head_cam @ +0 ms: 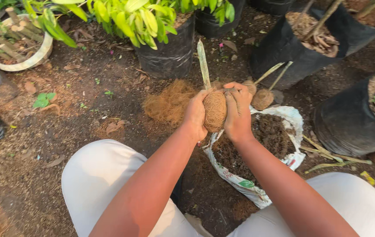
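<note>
Leftmost, a pale round planter filled with cut woody stubs is seen at the upper edge, set on the dark bare soil of the ground, where a few dry leaves are scattered. Beside it, further right, a black plastic grow bag with bright green leafy shoots is placed upright, and just in front of that bag a loose heap of brown coconut fibre is spread on the soil. Next, the left hand is closed around the left side of a brown fibre-wrapped ball with a pale cut stem rising from it; the ball is held above the ground, between the two hands, over the near edge of the sack. The right hand is clenched on the ball's right side, its fingers curled over the top near the stem's base. Just beyond the right hand, two more fibre-wrapped balls with thin stems are leaned together by the sack's far rim. Below the hands, a white woven sack rolled open and holding dark soil is laid on the ground between the knees, which are covered in light cloth. Further right, slender dry cut stalks are strewn on the soil, and large black grow bags topped with dry leaf mulch are ranged along the right edge.
</note>
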